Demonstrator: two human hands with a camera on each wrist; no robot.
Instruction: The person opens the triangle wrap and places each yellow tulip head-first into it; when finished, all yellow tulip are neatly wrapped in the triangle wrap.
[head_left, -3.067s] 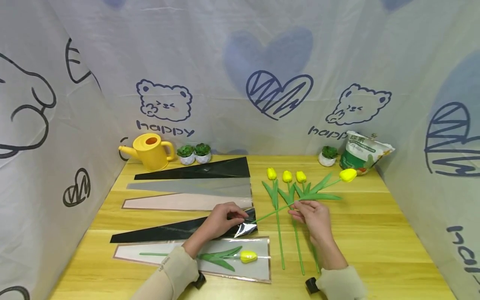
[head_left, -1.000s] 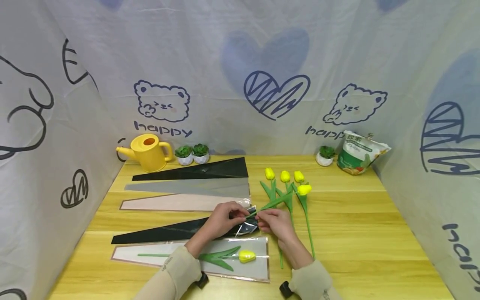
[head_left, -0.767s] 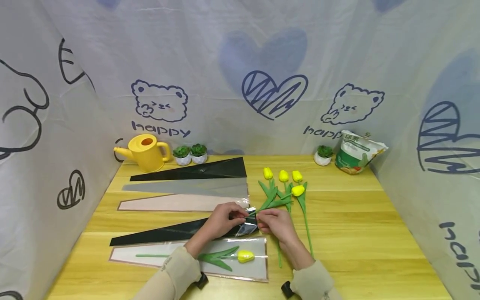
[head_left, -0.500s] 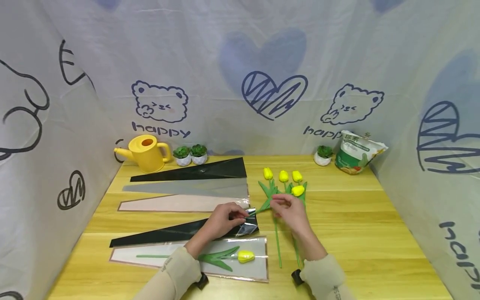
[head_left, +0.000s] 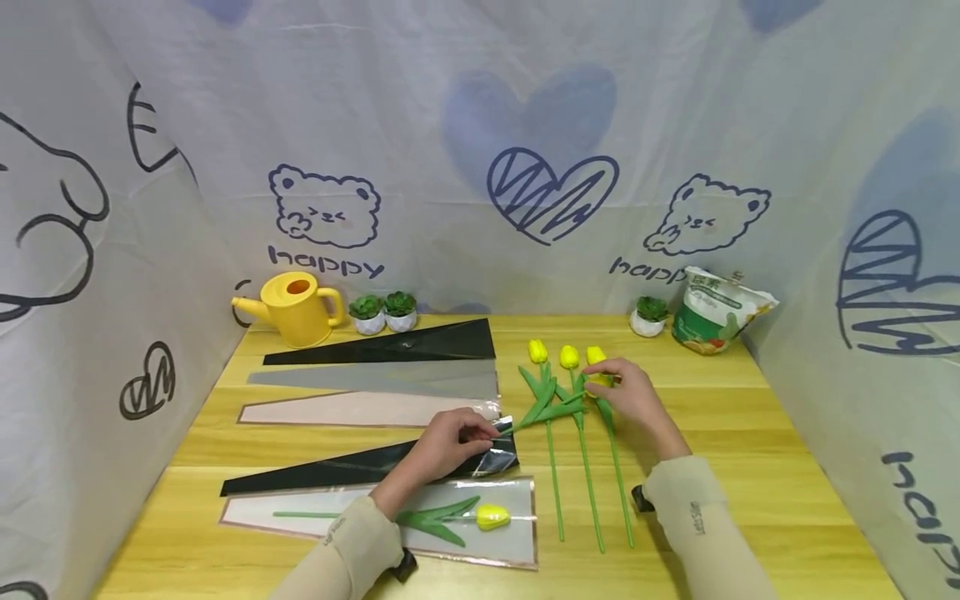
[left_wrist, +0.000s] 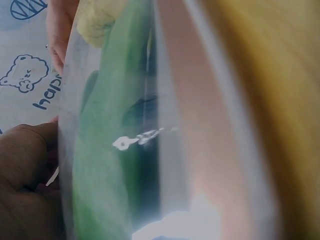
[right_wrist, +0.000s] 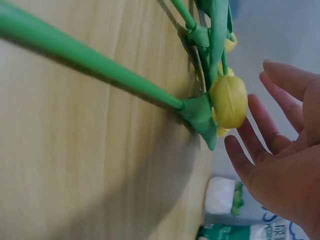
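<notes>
My left hand (head_left: 450,446) pinches the wide end of a black and clear flower sleeve (head_left: 345,468). A yellow tulip (head_left: 546,408) slants across other flowers, its stem end at that sleeve mouth under my left fingers; how deep it goes is hidden. Beside its bloom is my right hand (head_left: 633,396), fingers spread and loosely bent; in the right wrist view they lie around the yellow bloom (right_wrist: 230,102) without gripping it. Clear film and green leaves (left_wrist: 107,150) fill the left wrist view. Three more tulips (head_left: 587,467) lie side by side beneath the slanted one.
A white sleeve (head_left: 517,542) with a tulip inside lies in front. Pink (head_left: 360,408), grey (head_left: 420,377) and black (head_left: 442,340) sleeves lie behind. At the back stand a yellow watering can (head_left: 300,312), potted succulents (head_left: 401,310) and a green-white bag (head_left: 712,312).
The tulip's bloom has come left and its stem end has reached the sleeve mouth. My right hand let go of the stem and moved right and back to the bloom. My left hand stayed.
</notes>
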